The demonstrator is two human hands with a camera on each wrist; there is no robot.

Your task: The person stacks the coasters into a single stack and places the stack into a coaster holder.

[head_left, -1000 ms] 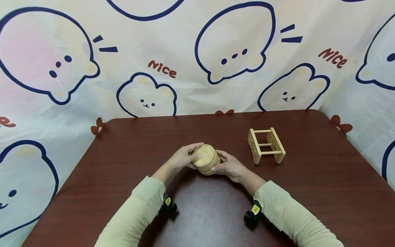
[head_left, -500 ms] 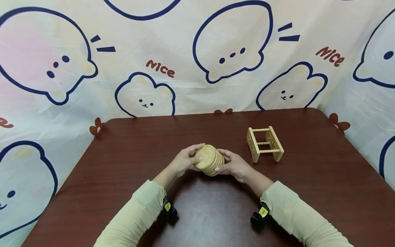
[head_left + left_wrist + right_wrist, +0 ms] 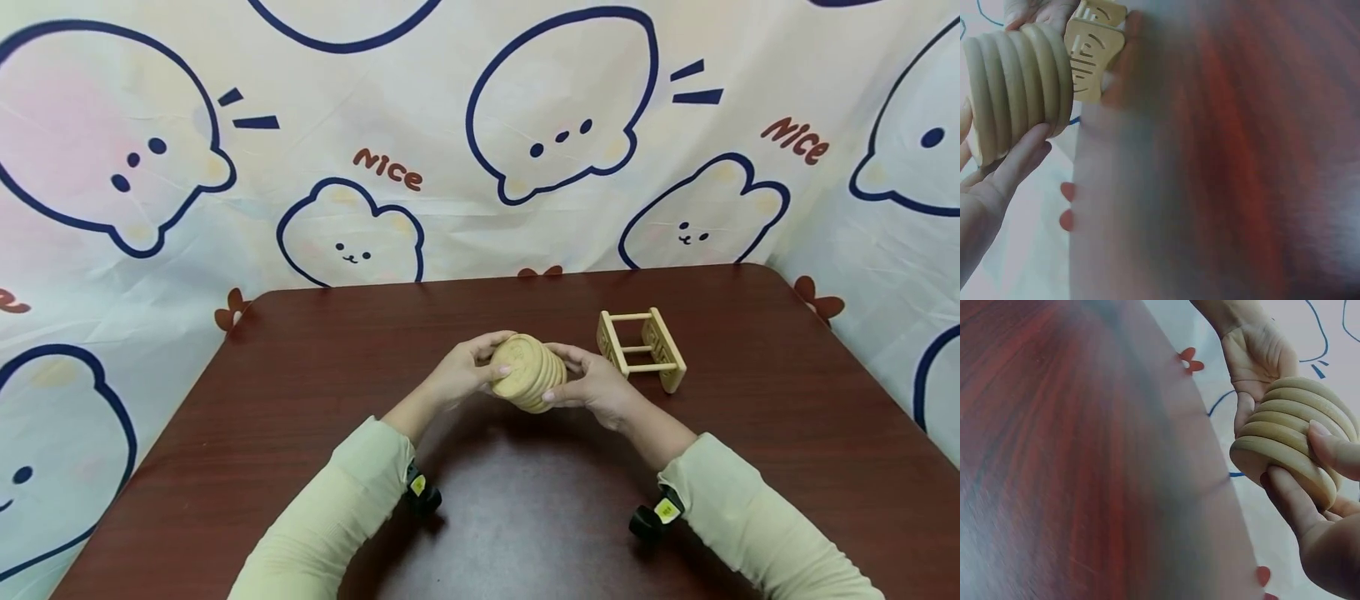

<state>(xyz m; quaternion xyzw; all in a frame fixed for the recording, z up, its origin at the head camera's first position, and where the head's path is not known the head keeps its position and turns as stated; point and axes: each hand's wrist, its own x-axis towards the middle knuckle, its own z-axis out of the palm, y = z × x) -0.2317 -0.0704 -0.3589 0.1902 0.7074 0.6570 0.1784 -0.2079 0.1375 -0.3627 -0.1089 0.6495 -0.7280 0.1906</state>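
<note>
A stack of several round wooden coasters [image 3: 519, 368] tilts between both hands over the middle of the table. My left hand [image 3: 465, 371] grips it from the left, thumb across the front disc's face. From the right, my right hand [image 3: 598, 390] holds the stack's other end with thumb and fingers. The discs' rounded edges line up in a row in the left wrist view, where the coasters [image 3: 1019, 94] sit close together. In the right wrist view, fingers and thumb curl round the coasters [image 3: 1291, 434]. Just beyond the right hand stands a wooden rack [image 3: 662, 342] with slotted side panels and crossbars.
The dark reddish-brown table [image 3: 315, 358] has rounded far corners. Behind it hangs a pale cloth backdrop [image 3: 457, 233] printed with cartoon bears. Black wrist cameras are strapped at the left cuff [image 3: 423, 493] and the right cuff [image 3: 654, 518].
Both hands have carried the coaster stack to the right and slightly away, nearer the rack. The stack has tipped so more of its disc edges show. The rack has stayed in place.
</note>
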